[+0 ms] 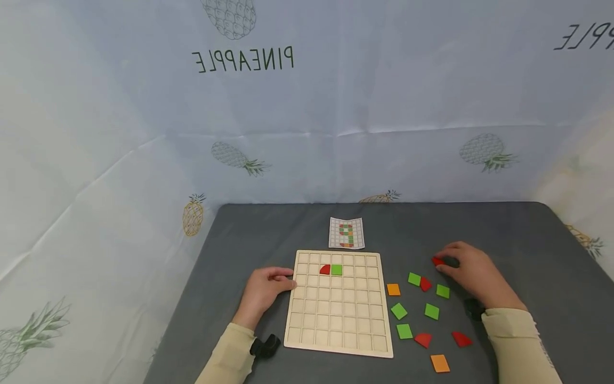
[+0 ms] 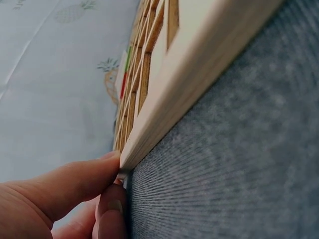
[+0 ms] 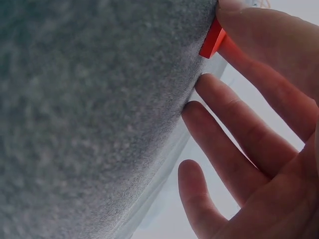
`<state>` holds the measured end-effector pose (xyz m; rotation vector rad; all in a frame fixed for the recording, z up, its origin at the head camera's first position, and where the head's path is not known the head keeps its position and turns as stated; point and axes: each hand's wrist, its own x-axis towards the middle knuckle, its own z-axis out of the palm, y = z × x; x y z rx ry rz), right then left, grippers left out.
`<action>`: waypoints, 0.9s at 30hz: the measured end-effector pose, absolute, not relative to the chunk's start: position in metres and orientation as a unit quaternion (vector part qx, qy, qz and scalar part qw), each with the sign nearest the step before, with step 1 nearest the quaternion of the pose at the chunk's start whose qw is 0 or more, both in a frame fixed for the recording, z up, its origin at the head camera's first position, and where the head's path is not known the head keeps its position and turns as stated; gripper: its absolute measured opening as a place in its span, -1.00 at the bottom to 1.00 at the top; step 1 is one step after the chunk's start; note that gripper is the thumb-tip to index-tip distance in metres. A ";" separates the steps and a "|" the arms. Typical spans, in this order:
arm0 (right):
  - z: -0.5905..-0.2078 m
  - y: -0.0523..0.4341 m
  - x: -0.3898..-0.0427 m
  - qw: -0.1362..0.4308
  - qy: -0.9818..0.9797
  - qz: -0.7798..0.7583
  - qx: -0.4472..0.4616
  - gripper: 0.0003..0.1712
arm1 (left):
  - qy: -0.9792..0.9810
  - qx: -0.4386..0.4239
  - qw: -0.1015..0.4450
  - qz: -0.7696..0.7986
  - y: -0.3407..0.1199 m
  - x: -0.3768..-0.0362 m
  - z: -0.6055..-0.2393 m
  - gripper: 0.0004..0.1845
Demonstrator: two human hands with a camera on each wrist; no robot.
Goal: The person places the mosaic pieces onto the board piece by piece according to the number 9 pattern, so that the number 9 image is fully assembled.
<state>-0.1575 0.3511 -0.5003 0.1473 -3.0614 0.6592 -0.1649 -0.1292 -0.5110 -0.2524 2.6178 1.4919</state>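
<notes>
Orange and red tiles lie nearest me on the grey felt table point(image 1: 527, 240): an orange square point(image 1: 439, 363) by the front edge, two red quarter-round pieces point(image 1: 423, 339) beyond it, and green squares point(image 1: 404, 331) scattered further out, all loose and set apart from one another (easy to pick singly, I would judge). My left hand point(image 1: 265, 288) rests at the left edge of the wooden grid board point(image 1: 336, 341); the left wrist view shows thumb and fingers point(image 2: 75, 184) curled against its pale rim where it meets the felt, gripping it, seemingly to keep the board from sliding. On the board, only a red quarter piece point(image 1: 324, 270) and a green tile point(image 1: 337, 270) sit side by side in the second row; the other cells are bare. Further right, my right hand point(image 1: 472, 272) is down on the felt with its fingertips pinching a red piece point(image 1: 437, 261), which the right wrist view shows caught under the upper finger while the other fingers point(image 3: 234, 114) stay spread and relaxed. Open felt lies between that hand and the board's right edge, apart from the tiles. Beyond the board lies a small pattern card point(image 1: 346, 233), its far side toward a pineapple-printed cloth backdrop point(image 1: 307, 106).
</notes>
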 end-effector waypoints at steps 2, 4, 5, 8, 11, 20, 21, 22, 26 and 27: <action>-0.501 0.349 -0.157 0.004 -0.976 0.212 0.048 -0.65 | 0.863 -0.084 0.061 0.494 -0.131 -0.163 -0.510 -0.71; -0.501 0.348 -0.158 0.005 -0.976 0.213 0.048 -0.67 | 0.862 -0.083 0.063 0.495 -0.132 -0.163 -0.510 -0.70; -0.500 0.347 -0.157 0.006 -0.976 0.213 0.048 -0.67 | 0.862 -0.082 0.064 0.497 -0.132 -0.162 -0.510 -0.70; -0.498 0.347 -0.157 0.008 -0.976 0.212 0.048 -0.68 | 0.860 -0.078 0.064 0.501 -0.132 -0.163 -0.510 -0.69; -0.497 0.347 -0.156 0.009 -0.976 0.211 0.047 -0.68 | 0.860 -0.078 0.063 0.501 -0.131 -0.164 -0.511 -0.69; -0.497 0.345 -0.156 0.017 -0.979 0.195 0.050 -0.69 | 0.861 -0.078 0.063 0.499 -0.132 -0.165 -0.510 -0.69; -0.497 0.345 -0.156 0.017 -0.980 0.193 0.050 -0.68 | 0.861 -0.078 0.063 0.499 -0.132 -0.165 -0.510 -0.69; -0.496 0.344 -0.156 0.016 -0.980 0.190 0.051 -0.68 | 0.861 -0.078 0.063 0.499 -0.132 -0.165 -0.511 -0.69; -0.495 0.341 -0.156 0.013 -0.983 0.179 0.051 -0.66 | 0.861 -0.076 0.061 0.500 -0.133 -0.165 -0.512 -0.70; -0.495 0.340 -0.156 0.012 -0.983 0.176 0.051 -0.66 | 0.860 -0.076 0.061 0.501 -0.133 -0.165 -0.512 -0.70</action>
